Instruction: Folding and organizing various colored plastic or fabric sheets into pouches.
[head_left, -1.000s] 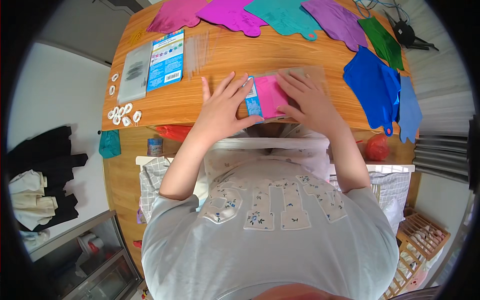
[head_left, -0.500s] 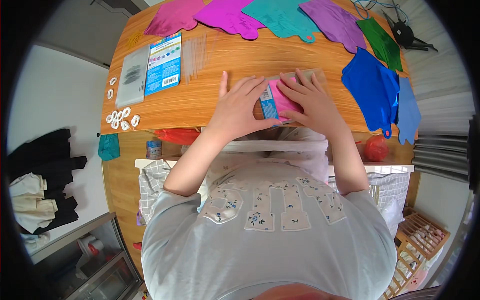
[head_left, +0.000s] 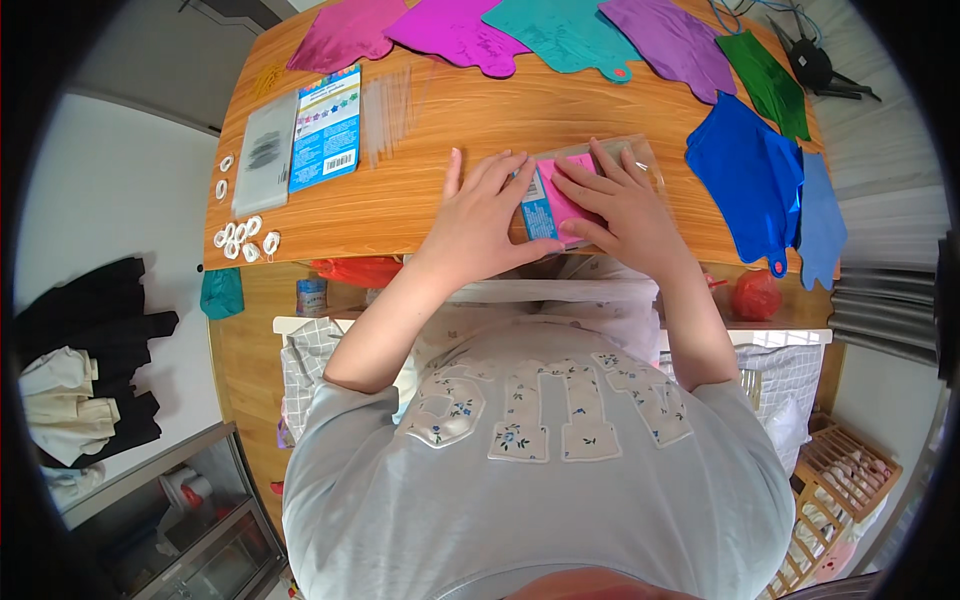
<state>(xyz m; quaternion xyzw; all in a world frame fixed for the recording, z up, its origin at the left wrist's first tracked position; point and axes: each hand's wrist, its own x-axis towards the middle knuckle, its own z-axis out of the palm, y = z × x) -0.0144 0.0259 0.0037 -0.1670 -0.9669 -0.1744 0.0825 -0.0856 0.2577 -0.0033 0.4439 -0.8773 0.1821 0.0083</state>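
A clear plastic packet (head_left: 648,158) lies flat near the front edge of the table. Inside it are a bright pink folded sheet (head_left: 568,208) and a blue printed card (head_left: 538,220). My left hand (head_left: 484,217) rests with outstretched fingers along the packet's left side, its thumb reaching across the near edge. Over the right part, my right hand (head_left: 620,205) lies with fingers spread, pressing on the pink sheet and the film. Part of the packet is hidden under both hands.
Foil balloons rim the table, among them a teal balloon (head_left: 562,38) and a dark blue balloon (head_left: 742,185). Left of my hands are a blue card (head_left: 326,128), a clear bag (head_left: 264,155), thin clear straws (head_left: 385,115) and several white ribbon rolls (head_left: 236,236). Black pliers (head_left: 810,62) lie far right.
My right hand has shifted very slightly, and more of the pink sheet shows at its top. Both hands stay on the packet.
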